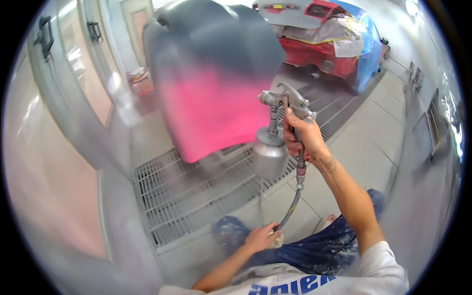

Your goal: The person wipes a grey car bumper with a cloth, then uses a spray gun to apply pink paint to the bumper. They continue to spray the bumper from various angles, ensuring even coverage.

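Observation:
My right hand (304, 132) is wrapped round the handle of a metal spray gun (290, 101), held out in front of me with its nozzle pointing left. Under the gun hangs a silver paint cup (270, 156). From the handle an air hose (292, 209) curves down to my left hand (261, 238), whose fingers are closed on it near my knee. Facing the nozzle stands a large car hood (216, 105), dark grey on its upper part and bright pink on its lower part. The hood looks slightly blurred.
Beneath the hood runs a metal floor grating (191, 191), with pale floor tiles (361, 130) on its right. At the back right stands a red car (314, 54), partly masked with blue and whitish sheeting. Wall doors (54, 147) line the left side, and a box (140, 82) sits beside them.

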The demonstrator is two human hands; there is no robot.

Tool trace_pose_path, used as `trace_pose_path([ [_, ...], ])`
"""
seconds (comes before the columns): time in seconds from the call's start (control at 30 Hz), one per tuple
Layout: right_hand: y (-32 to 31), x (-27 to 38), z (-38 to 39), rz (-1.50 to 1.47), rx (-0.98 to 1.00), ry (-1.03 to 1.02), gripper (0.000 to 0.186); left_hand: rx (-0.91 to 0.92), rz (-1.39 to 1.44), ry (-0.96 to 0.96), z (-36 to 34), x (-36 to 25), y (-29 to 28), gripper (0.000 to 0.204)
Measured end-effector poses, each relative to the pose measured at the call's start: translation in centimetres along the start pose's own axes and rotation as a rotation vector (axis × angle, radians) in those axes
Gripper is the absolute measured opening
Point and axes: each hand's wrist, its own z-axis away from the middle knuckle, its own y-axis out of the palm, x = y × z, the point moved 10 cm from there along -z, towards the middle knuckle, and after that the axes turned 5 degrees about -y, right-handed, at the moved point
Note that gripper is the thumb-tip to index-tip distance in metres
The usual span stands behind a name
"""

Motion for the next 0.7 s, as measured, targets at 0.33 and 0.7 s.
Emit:
trace_pose_path([
  [0.33, -12.9, -1.9, -1.9, -0.102, -0.197, 0.009, 0.044, -0.005, -0.030, 0.059, -1.6, -1.9, 2.0, 0.045],
  [0.7, -14.5, -4.2, 1.1, 0.043, -0.444, -0.125, 0.042, -0.028, -0.160, -0.070, -1.3, 2.1, 1.4, 0.039],
])
